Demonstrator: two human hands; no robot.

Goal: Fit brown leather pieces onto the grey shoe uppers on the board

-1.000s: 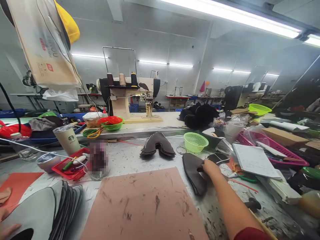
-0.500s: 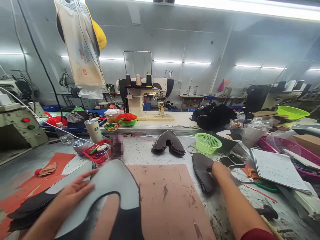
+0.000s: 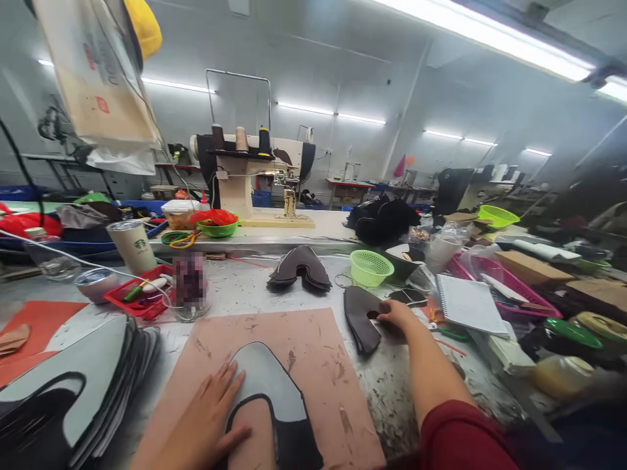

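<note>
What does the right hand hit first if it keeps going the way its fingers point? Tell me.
The right hand points left, onto the dark cut piece it already touches. Past that, probably the stack of dark pieces, though depth is unclear.

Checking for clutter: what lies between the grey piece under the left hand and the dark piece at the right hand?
Only bare pink mat and scuffed table, per the head view.

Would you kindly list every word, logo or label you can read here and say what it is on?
Round green logo on the tumbler: its lettering is too small to read.
Red marks and grey lettering on the hanging bag: blurred, unreadable.
Notebook: no legible writing.
Nothing else carries readable text.
</note>
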